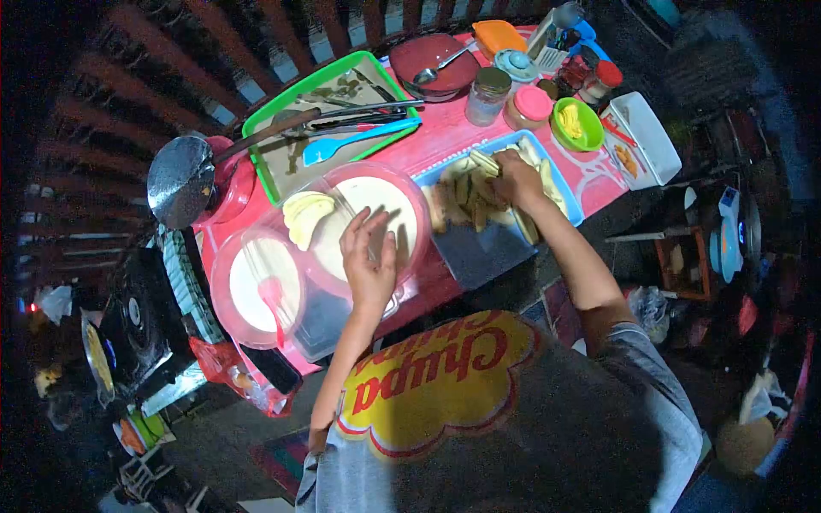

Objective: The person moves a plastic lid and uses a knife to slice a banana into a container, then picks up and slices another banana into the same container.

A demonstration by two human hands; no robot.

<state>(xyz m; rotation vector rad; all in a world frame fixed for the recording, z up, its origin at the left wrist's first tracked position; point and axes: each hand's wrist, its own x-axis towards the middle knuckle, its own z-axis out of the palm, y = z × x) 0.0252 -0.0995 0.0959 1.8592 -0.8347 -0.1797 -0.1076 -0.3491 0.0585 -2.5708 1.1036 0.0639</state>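
My left hand (372, 263) is raised over the large pink bowl (422, 201) of creamy white batter (363, 201), fingers apart and holding nothing. My right hand (519, 182) reaches into a blue tray (575, 208) of peeled banana pieces (466, 192); its fingers are curled around a banana piece, with their tips partly hidden. A fan-cut banana (308, 218) lies at the left side of the large bowl. Beside it, a smaller pink bowl (224, 303) holds more white batter and a pink spatula (272, 295).
Behind the bowls, a green-rimmed tray (256, 128) bears a blue spatula (355, 142) and long-handled tools. Jars (488, 96), a red plate (415, 56), a green bowl (590, 141) and a white container (654, 141) line the back and right. A stove (137, 312) stands at left.
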